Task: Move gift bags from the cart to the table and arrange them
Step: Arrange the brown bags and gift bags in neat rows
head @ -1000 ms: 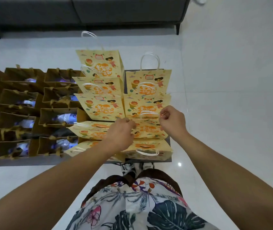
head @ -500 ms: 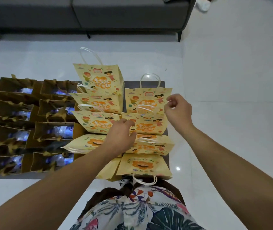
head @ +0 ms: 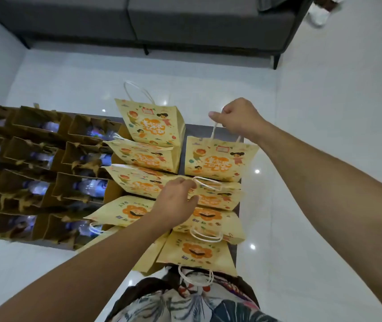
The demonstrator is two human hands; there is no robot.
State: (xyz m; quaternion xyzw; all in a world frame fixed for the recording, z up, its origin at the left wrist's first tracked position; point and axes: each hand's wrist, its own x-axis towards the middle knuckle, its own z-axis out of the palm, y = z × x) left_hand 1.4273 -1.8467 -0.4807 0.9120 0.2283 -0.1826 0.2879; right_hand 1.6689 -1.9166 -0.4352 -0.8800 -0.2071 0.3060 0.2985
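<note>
Several yellow printed gift bags stand in two rows on a dark low table point(head: 208, 130). My right hand point(head: 238, 118) grips the white handles of the far right bag point(head: 218, 160), which stands upright at the far right corner. My left hand point(head: 176, 202) rests curled on the second bag point(head: 218, 198) of the right row, fingers at its white handle loop. The far left bag point(head: 153, 123) stands tall with its handle up. Nearer bags lean toward me, the closest bag point(head: 197, 252) at the table's near edge.
Left of the yellow bags, several open brown bags point(head: 34, 173) holding water bottles fill the surface. A grey sofa point(head: 162, 22) stands beyond on the white tiled floor point(head: 324, 159). A white shoe point(head: 319, 16) lies at the top right.
My right hand has moved away from me, from the middle of the right row to the far bag's handles, and closed on them. My left hand has stayed near the row's middle.
</note>
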